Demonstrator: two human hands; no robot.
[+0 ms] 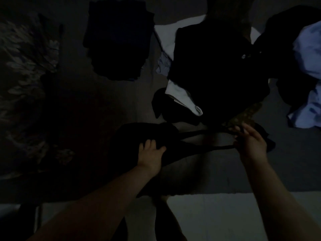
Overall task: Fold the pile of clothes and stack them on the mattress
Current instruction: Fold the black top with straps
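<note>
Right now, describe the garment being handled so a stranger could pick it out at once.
Start at the grey mattress and come to its near edge. The black garment lies there under the left hand, its thin straps pulled toward the right hand. No neighbouring garment is in a hand.

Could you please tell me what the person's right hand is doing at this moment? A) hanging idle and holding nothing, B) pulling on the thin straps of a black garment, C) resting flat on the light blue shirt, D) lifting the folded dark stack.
B: the right hand has its fingers hooked round the thin straps of the black garment, drawn taut from the left hand, which presses the garment's body.
</note>
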